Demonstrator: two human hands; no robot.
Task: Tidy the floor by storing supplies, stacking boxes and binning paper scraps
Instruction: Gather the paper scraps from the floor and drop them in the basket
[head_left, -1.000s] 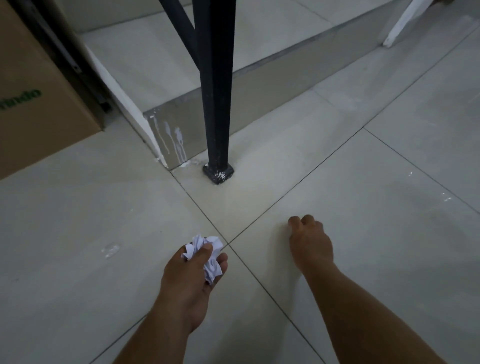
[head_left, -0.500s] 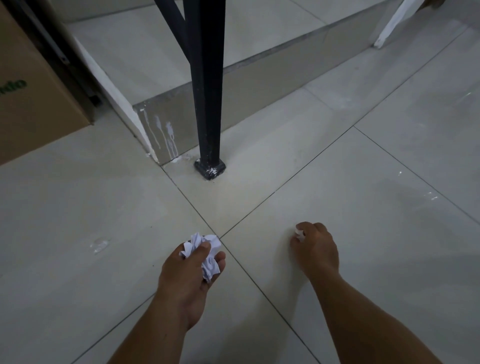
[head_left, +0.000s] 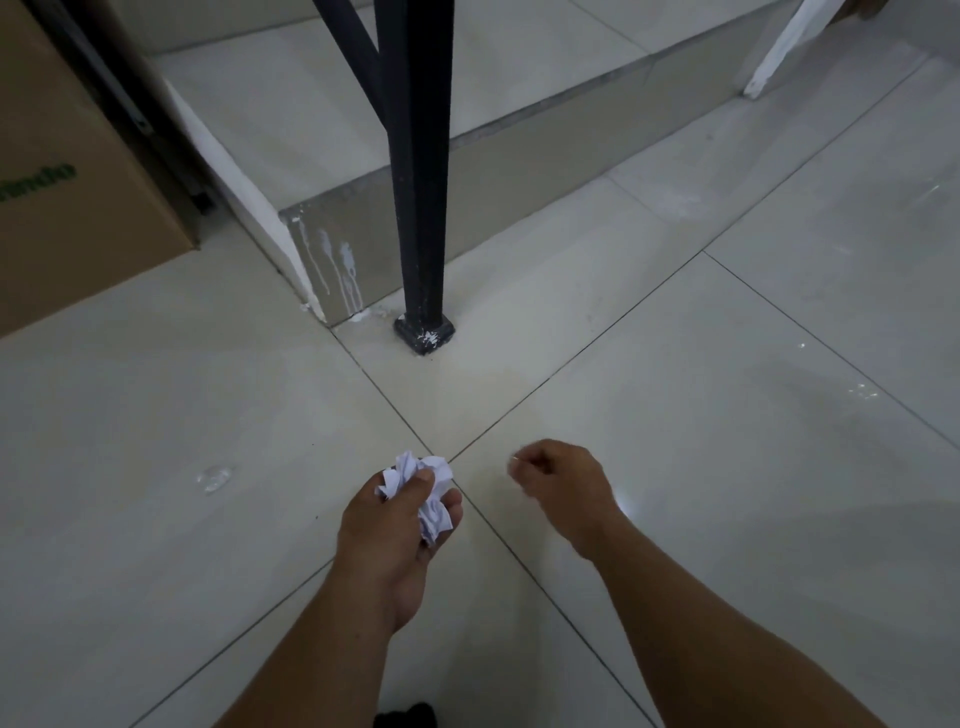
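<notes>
Both bare forearms come in from the bottom edge, at 6 and 5 o'clock, and reach forward and down over the tiled floor (head_left: 727, 467).

The left hand (head_left: 387, 530) sits just below the centre of the view, back of the hand up. Its thumb and fingers are curled round a wad of crumpled paper (head_left: 431, 501). The white wad bulges out above the thumb and past the fingers, clear of the tiles.

The right hand (head_left: 563, 486) is just beside it toward 3 o'clock, the two hands apart. Its wrist is bent and its fingers are tucked in toward the thumb, knuckles up. A tiny pale scrap (head_left: 514, 460) shows at the fingertips. The hand looks to be pinching it, though blur there makes that hard to confirm.

A grout cross lies between and just ahead of the hands. A small shiny smear (head_left: 213, 475) marks the tile toward 9 o'clock.

Farther off at 12 o'clock, a black post (head_left: 418, 182) stands upright on a square foot flecked with white. Behind it is a tiled step (head_left: 519, 150), with white drips (head_left: 332, 265) down its face. A cardboard box (head_left: 67, 197) with green lettering rests on the floor at 10 o'clock. A white slanted leg (head_left: 779, 47) meets the floor at 1 o'clock.
</notes>
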